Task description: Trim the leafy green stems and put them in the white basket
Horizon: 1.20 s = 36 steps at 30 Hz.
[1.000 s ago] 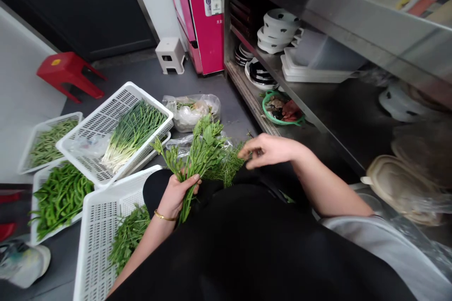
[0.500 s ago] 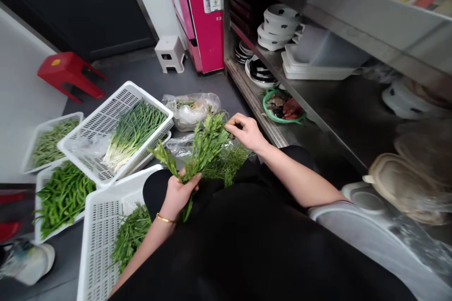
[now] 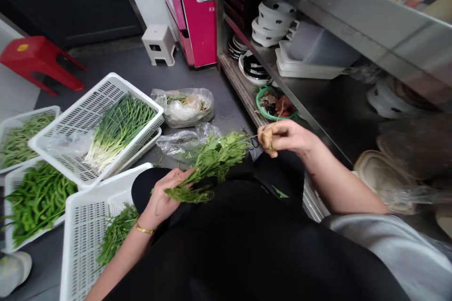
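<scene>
My left hand [image 3: 166,194] is closed round a bunch of leafy greens [image 3: 222,153], held above my lap with the leaves pointing right. To the right of the leaf tips, my right hand [image 3: 282,137] has its fingers pinched together. A thin strand shows between its fingertips and the leaves, too fine to name. Beside my left forearm, a white perforated basket [image 3: 88,216] has loose leafy greens [image 3: 118,233] in it. Just beyond the held bunch lies a crumpled clear plastic bag [image 3: 181,146] on the floor.
At left, white baskets hold spring onions [image 3: 122,127], green peppers [image 3: 38,197] and green beans [image 3: 26,138]. A filled plastic bag [image 3: 187,108] lies ahead. A metal shelf [image 3: 318,99] with dishes and a green basket [image 3: 263,113] runs along the right. Stools, one red [image 3: 38,61], stand behind.
My right hand has moved right and slightly down, away from the leaves. The bunch in my left hand has tipped from upright to lying rightward. The view has shifted slightly.
</scene>
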### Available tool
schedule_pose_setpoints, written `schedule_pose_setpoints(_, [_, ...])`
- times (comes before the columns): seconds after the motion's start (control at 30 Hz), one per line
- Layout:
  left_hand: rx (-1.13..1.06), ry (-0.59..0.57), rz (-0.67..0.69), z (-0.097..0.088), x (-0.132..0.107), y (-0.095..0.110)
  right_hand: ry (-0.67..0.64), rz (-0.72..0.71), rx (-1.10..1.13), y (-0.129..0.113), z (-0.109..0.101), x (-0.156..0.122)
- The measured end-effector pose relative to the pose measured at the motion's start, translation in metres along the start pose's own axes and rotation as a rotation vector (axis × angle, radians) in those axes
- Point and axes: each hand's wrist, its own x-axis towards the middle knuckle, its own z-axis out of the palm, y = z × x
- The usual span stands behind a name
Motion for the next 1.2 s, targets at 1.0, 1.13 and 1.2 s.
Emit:
schedule_pose_setpoints(1.0, [-0.316, 0.019, -0.282, 0.007, 0.007, 0.017, 0.494, -0.347, -0.605, 0.009, 0.076, 0.058])
schedule_pose_setpoints(1.13, [-0.481, -0.017, -0.429, 0.017, 0.008, 0.024, 0.884, -0.276, -0.202, 0.015, 0.063, 0.073])
schedule_pose_setpoints(1.2, [-0.571, -0.023, -0.468, 0.018, 0.006, 0.021, 0.901, -0.319, -0.078, 0.007, 0.048, 0.066])
